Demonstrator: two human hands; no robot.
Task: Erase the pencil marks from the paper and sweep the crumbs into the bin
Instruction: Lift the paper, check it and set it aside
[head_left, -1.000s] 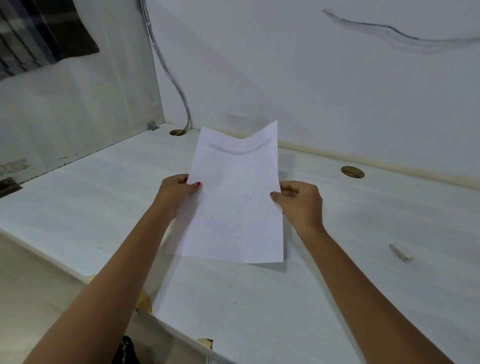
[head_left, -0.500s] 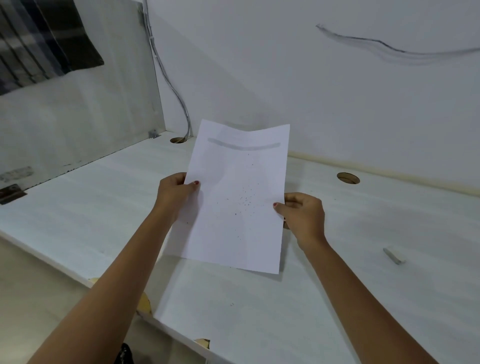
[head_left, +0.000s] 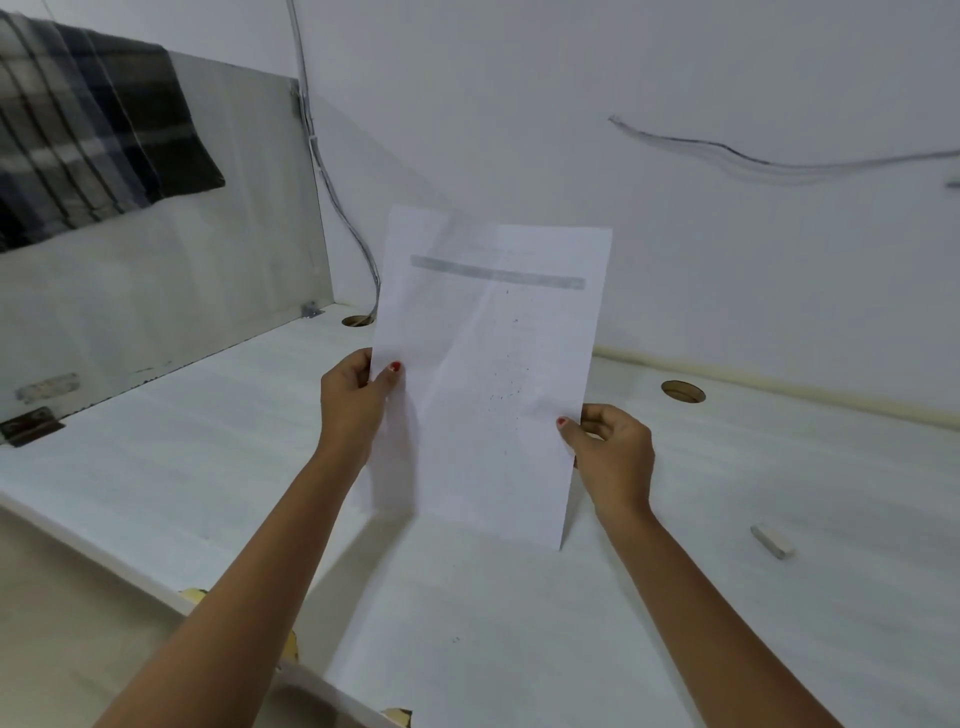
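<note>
A white sheet of paper (head_left: 483, 374) is held up off the white desk (head_left: 218, 457), tilted steeply toward me. It carries a grey smudged band near its top and small dark eraser crumbs (head_left: 506, 387) scattered around its middle. My left hand (head_left: 353, 400) pinches the sheet's left edge, thumb on top. My right hand (head_left: 610, 452) pinches the right edge lower down. A white eraser (head_left: 772, 540) lies on the desk to the right, apart from both hands. No bin is in view.
Two round cable holes (head_left: 683, 391) open in the desk near the back wall, one with a grey cable (head_left: 332, 182) running up the corner. A side panel (head_left: 156, 291) with a checked cloth (head_left: 88, 145) stands at left. A few crumbs (head_left: 456, 639) lie near the desk's front edge.
Both hands have lifted the paper higher and tilted it more upright. The crumbs have slid down the sheet toward its middle.
</note>
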